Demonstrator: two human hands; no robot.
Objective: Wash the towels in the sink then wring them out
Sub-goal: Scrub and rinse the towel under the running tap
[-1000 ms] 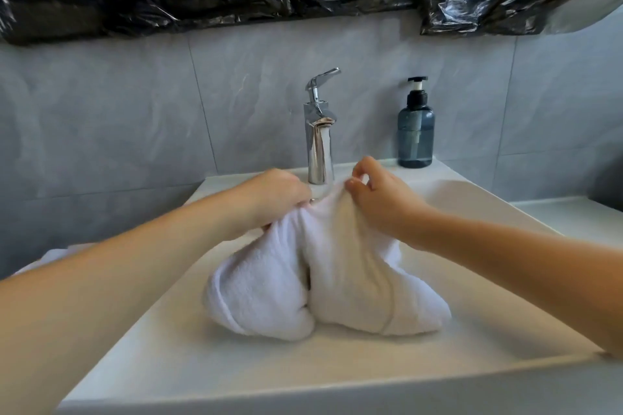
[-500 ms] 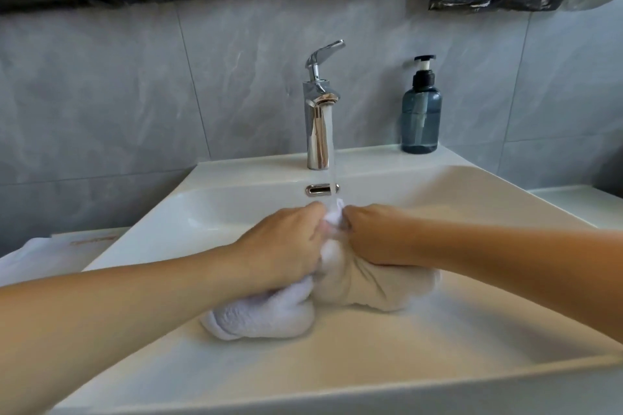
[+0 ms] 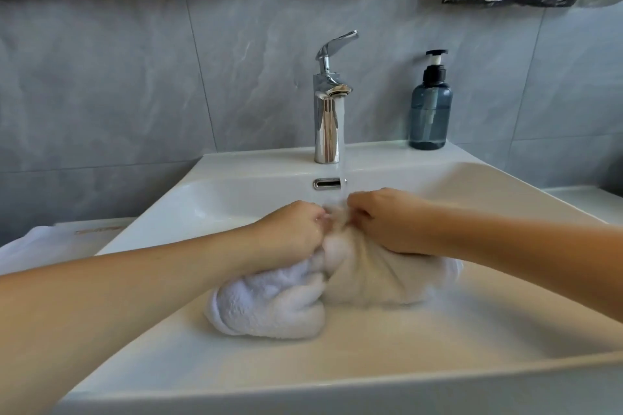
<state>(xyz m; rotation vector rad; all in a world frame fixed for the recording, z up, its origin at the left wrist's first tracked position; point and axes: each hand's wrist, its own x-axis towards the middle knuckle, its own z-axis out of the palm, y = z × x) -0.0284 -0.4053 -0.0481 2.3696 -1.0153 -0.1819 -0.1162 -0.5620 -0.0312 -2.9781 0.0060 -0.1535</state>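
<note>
White towel bunched in sink, half soaked; left hand, right hand grip it.

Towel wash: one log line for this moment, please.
phase: washing | left hand: grips towel | right hand: grips towel | faucet: running | wringing: not done

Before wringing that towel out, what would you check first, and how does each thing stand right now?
1. Left hand has a grip on the towel: ok.
2. Right hand has a grip on it too: ok.
3. Towel wet through: not ok; the left part looks fluffy and dry.
4. Water from the tap lands on the towel: ok.
5. Towel inside the sink: ok.
6. Soap on the towel: cannot tell.
</note>
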